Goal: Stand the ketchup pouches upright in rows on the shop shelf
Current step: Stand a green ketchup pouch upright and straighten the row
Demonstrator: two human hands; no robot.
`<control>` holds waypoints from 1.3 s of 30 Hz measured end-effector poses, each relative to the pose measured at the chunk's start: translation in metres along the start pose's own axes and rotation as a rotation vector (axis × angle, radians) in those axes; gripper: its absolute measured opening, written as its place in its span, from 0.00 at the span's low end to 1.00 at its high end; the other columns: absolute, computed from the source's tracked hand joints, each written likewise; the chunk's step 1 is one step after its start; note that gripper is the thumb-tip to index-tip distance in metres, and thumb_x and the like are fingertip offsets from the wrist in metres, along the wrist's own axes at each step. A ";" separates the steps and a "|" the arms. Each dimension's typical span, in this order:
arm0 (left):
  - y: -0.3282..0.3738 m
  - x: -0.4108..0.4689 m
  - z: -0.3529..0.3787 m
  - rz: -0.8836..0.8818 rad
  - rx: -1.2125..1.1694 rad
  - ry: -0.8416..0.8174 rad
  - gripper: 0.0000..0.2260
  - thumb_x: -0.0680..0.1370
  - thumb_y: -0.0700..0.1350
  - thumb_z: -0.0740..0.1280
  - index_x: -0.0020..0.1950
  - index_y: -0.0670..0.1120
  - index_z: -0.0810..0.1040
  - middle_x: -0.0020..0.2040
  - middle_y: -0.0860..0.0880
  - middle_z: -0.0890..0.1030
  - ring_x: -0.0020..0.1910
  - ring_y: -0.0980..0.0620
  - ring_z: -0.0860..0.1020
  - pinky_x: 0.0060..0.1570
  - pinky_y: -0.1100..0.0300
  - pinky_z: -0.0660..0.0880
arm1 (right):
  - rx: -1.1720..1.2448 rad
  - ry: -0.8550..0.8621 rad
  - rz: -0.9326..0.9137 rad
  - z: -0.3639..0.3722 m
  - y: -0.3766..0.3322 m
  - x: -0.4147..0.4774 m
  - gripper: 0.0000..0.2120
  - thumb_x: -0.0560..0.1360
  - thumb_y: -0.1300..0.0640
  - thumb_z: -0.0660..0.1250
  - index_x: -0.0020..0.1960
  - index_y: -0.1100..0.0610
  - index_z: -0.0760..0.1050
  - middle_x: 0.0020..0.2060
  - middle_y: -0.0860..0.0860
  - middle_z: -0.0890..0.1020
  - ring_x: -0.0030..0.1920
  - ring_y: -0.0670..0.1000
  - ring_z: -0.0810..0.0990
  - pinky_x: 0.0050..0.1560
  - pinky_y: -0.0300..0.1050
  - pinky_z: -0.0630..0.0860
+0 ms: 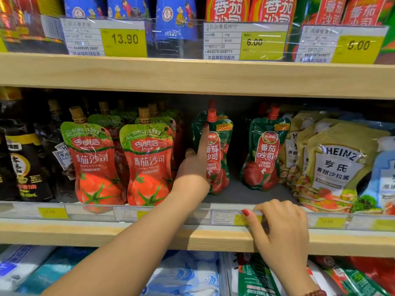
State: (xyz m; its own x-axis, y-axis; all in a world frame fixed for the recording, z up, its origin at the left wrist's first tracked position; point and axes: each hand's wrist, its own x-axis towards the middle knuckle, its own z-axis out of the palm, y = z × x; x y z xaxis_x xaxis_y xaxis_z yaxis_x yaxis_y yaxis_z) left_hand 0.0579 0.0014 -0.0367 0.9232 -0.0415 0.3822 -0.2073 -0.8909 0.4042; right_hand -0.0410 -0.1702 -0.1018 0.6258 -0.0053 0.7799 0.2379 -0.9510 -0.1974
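Two dark green ketchup pouches with red caps stand upright on the middle shelf [230, 197]: one [220, 150] at the centre, another [265, 150] to its right with a gap between them. My left hand [194, 165] reaches into the shelf, its index finger stretched up along the left edge of the centre pouch and touching it. The other fingers are curled and hold nothing. My right hand [282, 227] rests on the shelf's front edge, fingertips on the price-label strip [224, 216]. Left of my hand stand rows of red ketchup pouches [147, 161] with tan caps.
Heinz salad-dressing pouches [333, 165] lean at the right. Dark sauce bottles [23, 165] fill the far left. Above, a wooden shelf board [192, 75] carries price tags and more red pouches. Packets [188, 274] lie on the shelf below.
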 end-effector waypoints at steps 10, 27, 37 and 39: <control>-0.003 0.002 0.005 0.013 0.019 0.031 0.61 0.69 0.34 0.72 0.59 0.66 0.17 0.58 0.39 0.72 0.34 0.48 0.75 0.31 0.57 0.70 | 0.006 0.058 -0.023 0.004 0.002 -0.002 0.18 0.76 0.41 0.55 0.35 0.51 0.70 0.29 0.45 0.67 0.33 0.50 0.67 0.41 0.44 0.60; 0.012 -0.085 -0.019 0.179 -0.207 0.087 0.19 0.73 0.51 0.70 0.61 0.47 0.71 0.54 0.46 0.77 0.53 0.47 0.76 0.50 0.50 0.75 | 0.272 0.023 -0.026 -0.007 0.004 -0.001 0.10 0.75 0.47 0.62 0.42 0.52 0.77 0.36 0.45 0.76 0.41 0.49 0.72 0.46 0.43 0.65; 0.006 -0.116 0.009 0.270 -0.212 0.296 0.05 0.72 0.51 0.71 0.46 0.52 0.81 0.41 0.53 0.81 0.45 0.50 0.77 0.46 0.61 0.55 | 0.391 0.036 -0.034 -0.023 0.022 -0.087 0.06 0.73 0.56 0.66 0.45 0.58 0.78 0.42 0.47 0.79 0.46 0.45 0.75 0.50 0.36 0.70; 0.009 -0.117 0.011 0.242 -0.246 0.313 0.05 0.71 0.50 0.72 0.45 0.51 0.81 0.40 0.52 0.80 0.45 0.49 0.76 0.47 0.61 0.56 | 0.431 -0.082 0.062 -0.020 0.027 -0.112 0.07 0.72 0.53 0.67 0.47 0.56 0.78 0.43 0.44 0.79 0.47 0.43 0.75 0.49 0.36 0.72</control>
State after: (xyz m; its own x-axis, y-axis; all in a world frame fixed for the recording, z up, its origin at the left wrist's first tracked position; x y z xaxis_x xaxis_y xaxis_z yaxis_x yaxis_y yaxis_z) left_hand -0.0482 -0.0066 -0.0874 0.7044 -0.0623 0.7071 -0.5103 -0.7368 0.4435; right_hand -0.1195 -0.2010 -0.1824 0.7012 -0.0173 0.7127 0.4752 -0.7339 -0.4854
